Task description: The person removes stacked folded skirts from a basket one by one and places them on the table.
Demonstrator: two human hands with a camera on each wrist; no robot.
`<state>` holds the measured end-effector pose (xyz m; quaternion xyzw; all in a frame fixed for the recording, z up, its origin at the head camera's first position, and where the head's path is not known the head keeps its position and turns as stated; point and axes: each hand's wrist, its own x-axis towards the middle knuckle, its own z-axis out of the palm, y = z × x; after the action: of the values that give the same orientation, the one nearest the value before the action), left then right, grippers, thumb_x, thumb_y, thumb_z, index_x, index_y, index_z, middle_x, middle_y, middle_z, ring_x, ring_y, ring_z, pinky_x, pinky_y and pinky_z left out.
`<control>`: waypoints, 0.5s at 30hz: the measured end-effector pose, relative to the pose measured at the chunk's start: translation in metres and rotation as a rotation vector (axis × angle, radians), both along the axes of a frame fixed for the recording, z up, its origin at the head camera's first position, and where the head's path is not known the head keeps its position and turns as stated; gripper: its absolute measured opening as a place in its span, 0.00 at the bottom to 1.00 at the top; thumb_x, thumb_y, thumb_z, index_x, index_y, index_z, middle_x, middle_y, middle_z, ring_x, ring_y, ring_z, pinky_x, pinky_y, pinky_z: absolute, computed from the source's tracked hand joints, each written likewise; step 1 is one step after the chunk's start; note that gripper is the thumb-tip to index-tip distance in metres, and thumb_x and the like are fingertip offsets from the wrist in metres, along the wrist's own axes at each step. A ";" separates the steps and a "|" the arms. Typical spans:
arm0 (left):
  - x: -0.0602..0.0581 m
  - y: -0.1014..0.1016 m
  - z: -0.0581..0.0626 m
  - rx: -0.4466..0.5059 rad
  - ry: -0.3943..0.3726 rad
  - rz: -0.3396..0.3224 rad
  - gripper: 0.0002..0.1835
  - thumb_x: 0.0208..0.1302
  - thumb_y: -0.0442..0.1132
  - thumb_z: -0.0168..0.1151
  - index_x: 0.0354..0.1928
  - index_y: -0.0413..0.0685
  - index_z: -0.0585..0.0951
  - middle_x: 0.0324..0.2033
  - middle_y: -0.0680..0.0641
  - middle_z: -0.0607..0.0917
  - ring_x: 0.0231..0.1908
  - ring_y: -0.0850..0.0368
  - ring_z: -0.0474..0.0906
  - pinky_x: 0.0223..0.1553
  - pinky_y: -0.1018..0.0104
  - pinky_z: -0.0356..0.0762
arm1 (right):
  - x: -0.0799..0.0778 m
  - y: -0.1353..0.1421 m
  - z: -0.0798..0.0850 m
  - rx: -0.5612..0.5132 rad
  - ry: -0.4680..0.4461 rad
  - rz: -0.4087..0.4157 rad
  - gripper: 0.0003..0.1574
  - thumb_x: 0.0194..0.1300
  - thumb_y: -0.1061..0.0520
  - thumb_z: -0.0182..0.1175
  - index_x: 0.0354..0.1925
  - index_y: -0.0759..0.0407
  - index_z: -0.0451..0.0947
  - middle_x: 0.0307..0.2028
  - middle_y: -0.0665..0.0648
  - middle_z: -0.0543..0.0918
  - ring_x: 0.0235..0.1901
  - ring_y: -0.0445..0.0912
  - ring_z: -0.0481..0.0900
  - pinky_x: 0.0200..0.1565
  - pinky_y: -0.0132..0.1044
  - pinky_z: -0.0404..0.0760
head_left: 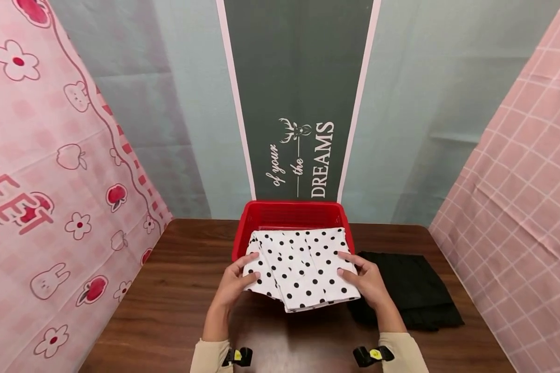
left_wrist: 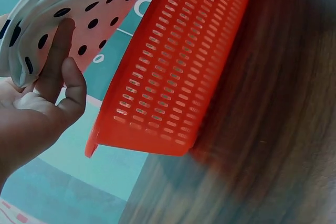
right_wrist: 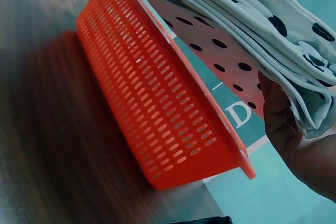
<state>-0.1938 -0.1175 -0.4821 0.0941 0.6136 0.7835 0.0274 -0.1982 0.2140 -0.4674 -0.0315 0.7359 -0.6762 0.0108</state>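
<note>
A folded white cloth with black polka dots [head_left: 303, 267] is held up in the air in front of and over the near side of a red plastic basket [head_left: 291, 210]. My left hand [head_left: 233, 282] grips the cloth's left edge, thumb above and fingers beneath, as the left wrist view shows. On the opposite edge my right hand [head_left: 366, 280] pinches the folded layers the same way. In the right wrist view the stacked layers of the polka-dot cloth [right_wrist: 236, 19] rise above the slotted wall of the basket [right_wrist: 152, 93]. Most of the basket's inside is hidden behind the cloth.
A folded black cloth [head_left: 415, 290] lies on the brown wooden table [head_left: 182, 280], to the right of the basket. Behind the table hangs a grey-green curtain [head_left: 303, 77] with white lettering. Pink printed curtains [head_left: 51, 207] close off the left, pink checked ones [head_left: 518, 171] the right.
</note>
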 end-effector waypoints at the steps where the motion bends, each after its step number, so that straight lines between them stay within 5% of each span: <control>1: 0.003 0.000 -0.001 0.008 -0.007 0.003 0.26 0.55 0.19 0.57 0.59 0.27 0.68 0.46 0.39 0.77 0.33 0.60 0.79 0.32 0.69 0.78 | 0.003 0.000 -0.001 -0.005 -0.002 -0.001 0.30 0.55 0.65 0.66 0.56 0.70 0.72 0.43 0.65 0.79 0.26 0.49 0.82 0.31 0.39 0.81; 15: 0.035 -0.001 -0.013 0.014 -0.048 0.029 0.27 0.55 0.20 0.58 0.59 0.26 0.68 0.42 0.35 0.77 0.35 0.56 0.79 0.31 0.67 0.79 | 0.034 -0.004 -0.019 -0.036 -0.007 -0.072 0.27 0.53 0.65 0.67 0.53 0.67 0.76 0.39 0.66 0.81 0.23 0.52 0.81 0.26 0.42 0.81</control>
<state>-0.1592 -0.1180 -0.4949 0.0663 0.6084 0.7903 0.0300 -0.1643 0.2096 -0.4861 -0.0029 0.7244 -0.6893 -0.0115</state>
